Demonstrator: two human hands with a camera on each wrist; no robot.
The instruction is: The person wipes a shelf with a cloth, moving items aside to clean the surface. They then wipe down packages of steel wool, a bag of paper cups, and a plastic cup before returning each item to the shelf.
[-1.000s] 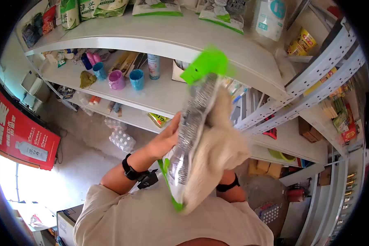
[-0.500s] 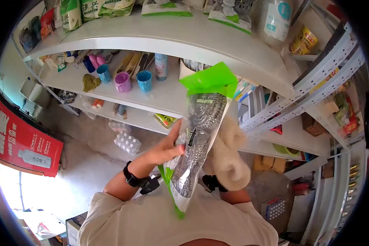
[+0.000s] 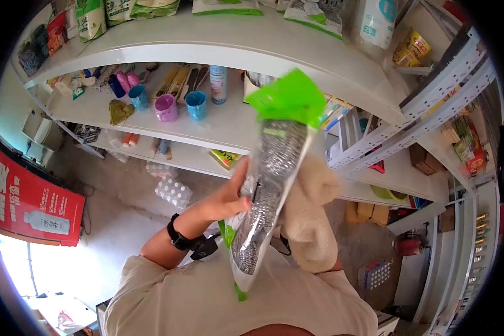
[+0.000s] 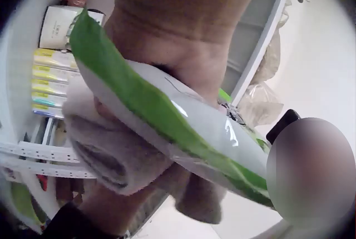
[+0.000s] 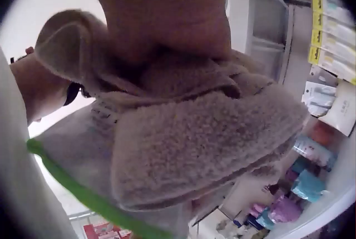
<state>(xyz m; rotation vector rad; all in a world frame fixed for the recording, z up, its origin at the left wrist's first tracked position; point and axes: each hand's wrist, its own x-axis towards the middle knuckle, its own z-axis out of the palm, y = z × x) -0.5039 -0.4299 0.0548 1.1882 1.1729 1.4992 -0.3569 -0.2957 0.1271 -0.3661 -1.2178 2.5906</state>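
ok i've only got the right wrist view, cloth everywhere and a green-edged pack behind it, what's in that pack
Observer: The head view shows silvery wire mesh through the clear film of the pack.
Operator: got it, anything holding it out of my sight
Observer: Yes, the left hand grips it, on its left side as the head view shows it.
Operator: and what's its top end like
Observer: The top end is a broad, bright green piece above the mesh in the head view.
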